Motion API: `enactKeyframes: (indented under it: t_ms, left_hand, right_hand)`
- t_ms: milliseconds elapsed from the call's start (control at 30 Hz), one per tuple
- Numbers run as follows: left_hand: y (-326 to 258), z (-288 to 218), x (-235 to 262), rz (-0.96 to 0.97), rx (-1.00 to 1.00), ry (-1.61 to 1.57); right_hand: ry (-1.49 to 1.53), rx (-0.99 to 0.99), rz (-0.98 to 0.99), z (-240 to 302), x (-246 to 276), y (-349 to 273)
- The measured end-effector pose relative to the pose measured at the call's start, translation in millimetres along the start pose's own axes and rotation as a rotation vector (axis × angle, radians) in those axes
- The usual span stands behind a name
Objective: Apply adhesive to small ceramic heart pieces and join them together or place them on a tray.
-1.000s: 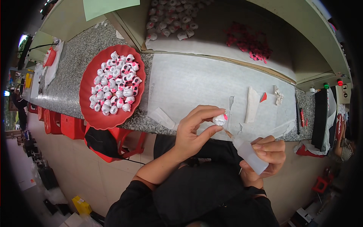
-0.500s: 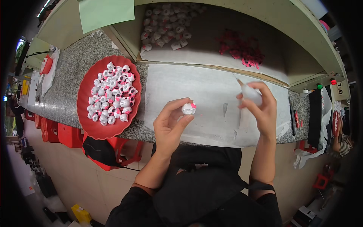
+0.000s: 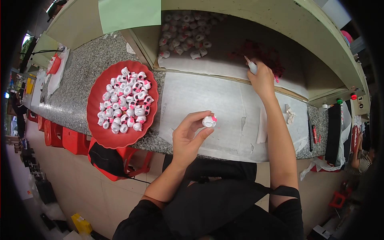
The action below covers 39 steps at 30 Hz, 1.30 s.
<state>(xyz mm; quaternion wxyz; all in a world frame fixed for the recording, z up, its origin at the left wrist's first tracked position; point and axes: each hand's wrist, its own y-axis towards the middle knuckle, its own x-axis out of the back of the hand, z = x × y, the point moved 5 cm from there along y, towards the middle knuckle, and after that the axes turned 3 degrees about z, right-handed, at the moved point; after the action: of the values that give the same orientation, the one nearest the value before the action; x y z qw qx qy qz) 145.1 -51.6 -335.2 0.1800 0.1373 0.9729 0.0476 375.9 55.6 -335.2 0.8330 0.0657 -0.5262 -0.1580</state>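
Observation:
Between the thumb and fingers of my left hand [image 3: 187,140] is a small white figurine head [image 3: 209,121] with a pink patch on its top right, held above the white paper sheet [image 3: 224,140]. My right hand [image 3: 263,80] reaches under the shelf, closed around a white squeeze bottle [image 3: 252,67] with a thin pointed nozzle. Beside that hand lies a heap of small pink pieces [image 3: 276,62], partly hidden by the hand and shadow. Whether the nozzle touches a piece I cannot tell.
At left a red scalloped bowl [image 3: 93,108] holds many white, pink and black figurine heads. More white heads [image 3: 186,34] lie under the shelf [image 3: 256,18]. Black and red pens [image 3: 314,134] rest at the right. Crumpled tissue [image 3: 290,114] sits on the paper. Red stools [image 3: 76,140] stand below.
My right hand has moved forward with the squeeze bottle, from over the paper to the pink heap under the shelf. My left hand still holds the figurine head. The whole view has shifted slightly.

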Motion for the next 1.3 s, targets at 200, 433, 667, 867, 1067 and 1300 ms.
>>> enactKeyframes:
  t_ms: [200,433,667,867,1067,1300]
  left_hand:
    - [0.1,2.0,-10.2,0.035,0.015,-0.007]
    - [-4.2,1.5,-4.3,0.005,0.007,0.038]
    - [-3.3,3.3,-5.1,0.007,0.007,-0.058]
    - [-7.7,5.9,-12.8,0.073,0.017,-0.064]
    - [-14.5,3.3,-24.4,0.115,0.001,-0.101]
    - [-17.6,3.7,-28.4,0.161,-0.032,-0.065]
  right_hand:
    - [-0.021,0.15,-0.105,-2.6,-18.9,39.1]
    - [-0.244,0.349,0.031,14.2,-29.3,57.9]
    - [0.719,-0.176,0.294,24.6,13.3,-22.5]
    - [1.175,-0.245,0.328,35.9,31.1,-94.9]
    - [1.4,-0.273,0.179,44.0,50.0,-140.3]
    - [1.391,-0.207,0.236,52.8,56.7,-162.3]
